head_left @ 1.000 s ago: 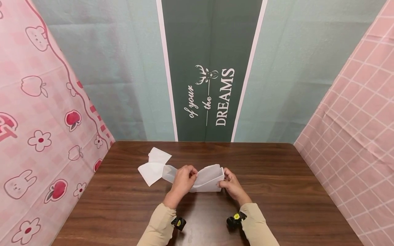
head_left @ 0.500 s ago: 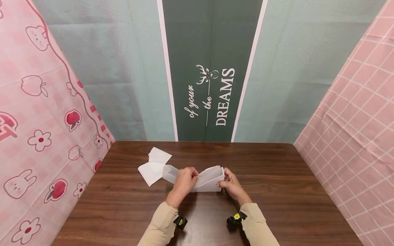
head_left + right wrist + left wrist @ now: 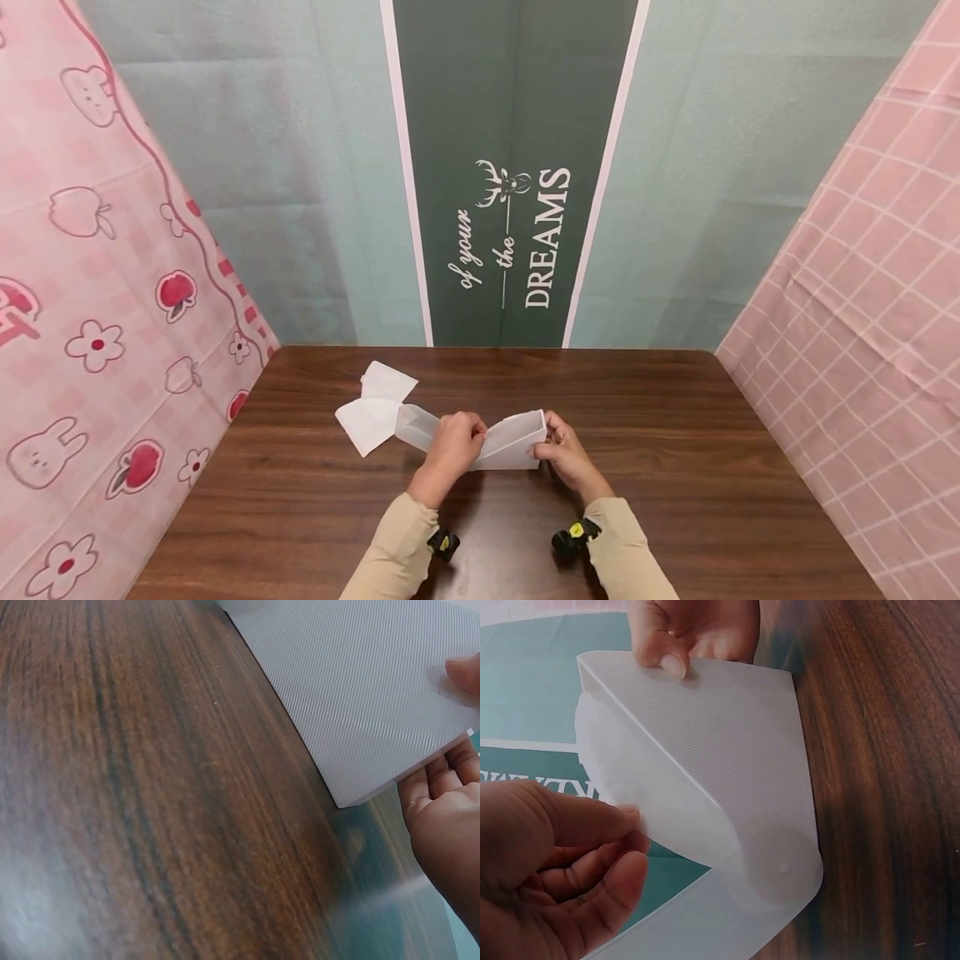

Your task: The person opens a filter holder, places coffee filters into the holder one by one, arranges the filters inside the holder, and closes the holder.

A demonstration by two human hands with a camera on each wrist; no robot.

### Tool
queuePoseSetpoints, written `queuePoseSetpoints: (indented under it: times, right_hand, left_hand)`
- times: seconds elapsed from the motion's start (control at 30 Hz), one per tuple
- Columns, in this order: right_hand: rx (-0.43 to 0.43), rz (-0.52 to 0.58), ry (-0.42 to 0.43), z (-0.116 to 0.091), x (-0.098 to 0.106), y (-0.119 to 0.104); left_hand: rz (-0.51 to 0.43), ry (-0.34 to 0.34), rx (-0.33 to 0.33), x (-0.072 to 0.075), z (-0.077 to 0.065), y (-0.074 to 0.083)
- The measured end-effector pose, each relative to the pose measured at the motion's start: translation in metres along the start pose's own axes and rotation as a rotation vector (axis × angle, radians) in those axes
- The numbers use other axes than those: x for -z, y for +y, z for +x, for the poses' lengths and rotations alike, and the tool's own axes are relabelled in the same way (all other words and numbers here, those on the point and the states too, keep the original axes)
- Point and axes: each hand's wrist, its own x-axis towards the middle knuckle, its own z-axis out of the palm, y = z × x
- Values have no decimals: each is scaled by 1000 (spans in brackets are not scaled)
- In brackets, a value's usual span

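Observation:
A translucent white ribbed plastic case [image 3: 727, 742] stands on the table, swung open at a round pivot [image 3: 783, 867] in its lower corner. Its other half [image 3: 414, 427] slants off to the left, behind my left hand [image 3: 453, 448]. A thin white rounded sheet [image 3: 652, 787] sits partly inside the case, and my left thumb and finger pinch its edge. My right hand [image 3: 568, 457] grips the case's right end, thumb on the near face and fingers round behind. In the right wrist view the case's lower edge lies right along the wood.
White folded, pointed pieces [image 3: 371, 422] lie on the brown wooden table [image 3: 675, 467] at the left, close by the case's open half. A grey-green printed curtain [image 3: 510, 250] hangs behind the table, with pink patterned cloths [image 3: 847, 292] at either side.
The left hand has shifted slightly to the right, and the white sheet's upper edge has sunk lower into the case. The right hand has kept its grip at the right end.

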Motion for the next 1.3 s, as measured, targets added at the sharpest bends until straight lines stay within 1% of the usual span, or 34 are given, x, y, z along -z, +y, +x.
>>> queuePoseSetpoints:
  times: [0.3,0.67,0.87,1.13,1.3]
  right_hand:
    - [12,18,-21,0,-1,0]
    - [5,12,-11,0,0,-1]
    - [2,15,-6,0,-2,-1]
    - [-10,28,9,5,9,20]
    - [15,36,11,5,10,23]
  left_hand:
    - [27,8,-25,-3,-1,0]
    - [21,-12,-3,-7,1,1]
    - [20,-22,25,-7,1,1]
    - [10,-25,14,-9,1,0]
    - [18,-17,3,-7,-1,2]
